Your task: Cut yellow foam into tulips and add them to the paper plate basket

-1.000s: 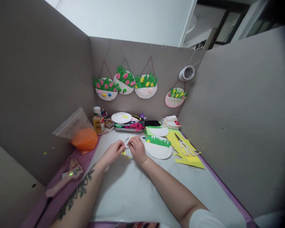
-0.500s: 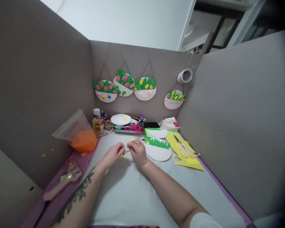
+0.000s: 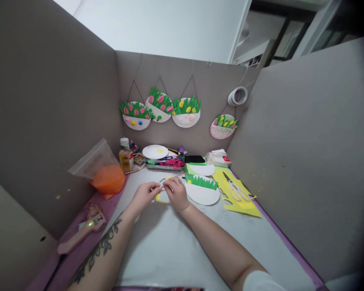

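Observation:
Over the middle of the table, my left hand [image 3: 147, 193] and my right hand [image 3: 176, 193] meet with their fingertips pinched closed. Between them is a thin whitish strip [image 3: 161, 186], too small to make out well. Just under the fingers lie small yellow paper pieces [image 3: 159, 197], partly hidden by my hands. Close to my right hand rests a white paper plate [image 3: 202, 196] with a green paper grass strip [image 3: 202, 182] along its upper part and a yellow spot at its left end.
Scissors [image 3: 238, 193] lie on yellow paper [image 3: 245, 209] at the right. Behind stands a tray of craft supplies [image 3: 166, 166]. To the left are a glue gun [image 3: 83, 234] with a lit green light, a bag with orange contents [image 3: 109, 180] and a bottle [image 3: 126, 158]. Decorated plates [image 3: 186, 118] hang behind.
My fingertips have drawn slightly closer together around the strip, and the curved whitish part below them shows less. The view has shifted slightly; the things on the table stay put.

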A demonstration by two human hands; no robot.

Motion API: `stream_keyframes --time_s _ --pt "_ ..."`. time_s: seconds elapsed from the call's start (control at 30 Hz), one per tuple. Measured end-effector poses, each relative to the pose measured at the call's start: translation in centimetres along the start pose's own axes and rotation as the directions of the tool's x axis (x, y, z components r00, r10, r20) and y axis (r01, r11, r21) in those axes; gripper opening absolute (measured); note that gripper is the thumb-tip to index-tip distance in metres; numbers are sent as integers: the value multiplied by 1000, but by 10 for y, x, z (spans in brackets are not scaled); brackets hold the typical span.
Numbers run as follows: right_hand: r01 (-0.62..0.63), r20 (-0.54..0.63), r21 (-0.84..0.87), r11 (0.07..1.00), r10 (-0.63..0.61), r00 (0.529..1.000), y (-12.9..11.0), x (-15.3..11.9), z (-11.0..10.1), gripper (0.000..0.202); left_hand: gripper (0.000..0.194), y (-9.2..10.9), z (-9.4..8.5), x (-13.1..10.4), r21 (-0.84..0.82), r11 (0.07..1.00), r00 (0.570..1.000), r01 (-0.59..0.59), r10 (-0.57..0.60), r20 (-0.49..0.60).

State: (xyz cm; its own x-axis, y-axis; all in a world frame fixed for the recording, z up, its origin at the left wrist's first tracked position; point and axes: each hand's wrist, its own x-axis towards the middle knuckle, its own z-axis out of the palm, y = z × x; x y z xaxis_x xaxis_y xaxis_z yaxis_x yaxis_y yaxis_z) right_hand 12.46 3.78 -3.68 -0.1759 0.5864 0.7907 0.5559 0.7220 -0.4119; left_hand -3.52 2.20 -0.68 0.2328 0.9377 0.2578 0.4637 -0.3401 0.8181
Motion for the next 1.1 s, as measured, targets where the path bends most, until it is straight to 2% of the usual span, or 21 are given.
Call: stream_keyframes --time_s 0.13,0.27,0.47,0.57,0.67,0.73,0.77,0.8,0.87,0.93,1.0,1.1 --pt "14 -9 11 1000 -14 1000 1 0 1 15 33 -3 1 1 -32 999 999 35 -35 -7" --pt "9 1 21 1000 -9 1000 -1 1 0 15 34 -4 0 2 31 998 998 51 -50 -43" --pt "-21 33 62 998 19 999 -5 1 4 15 32 -4 2 2 47 993 985 106 -98 -142" --pt "-88 16 128 988 87 996 -4 1 4 14 32 -10 -8 5 39 990 975 133 -124 -185" --pt "-193 60 165 967 185 981 3 -2 0 15 35 -23 -28 10 29 974 913 225 -200 -357" --pt "-260 228 146 954 223 948 8 -7 -1 11 35 -32 -39 13 190 943 910 272 -188 -369" --pt "-284 339 123 951 229 912 10 -10 -1 8 32 -35 -41 13 312 903 922 294 -183 -340" --pt "-300 438 91 950 232 868 12 -12 0 13 29 -38 -40 13 438 846 941 304 -194 -278" --pt "-305 562 8 952 248 789 13 -17 4 28 25 -41 -35 11 624 704 939 340 -288 -186" --pt "-300 601 -73 951 282 748 13 -21 7 35 25 -40 -28 9 686 652 938 322 -319 -137" --pt "-314 614 -116 942 317 723 13 -22 10 35 28 -36 -23 6 691 660 947 295 -299 -119" --pt "-340 648 -93 936 316 694 15 -24 11 35 31 -31 -21 5 681 682 963 266 -225 -151"
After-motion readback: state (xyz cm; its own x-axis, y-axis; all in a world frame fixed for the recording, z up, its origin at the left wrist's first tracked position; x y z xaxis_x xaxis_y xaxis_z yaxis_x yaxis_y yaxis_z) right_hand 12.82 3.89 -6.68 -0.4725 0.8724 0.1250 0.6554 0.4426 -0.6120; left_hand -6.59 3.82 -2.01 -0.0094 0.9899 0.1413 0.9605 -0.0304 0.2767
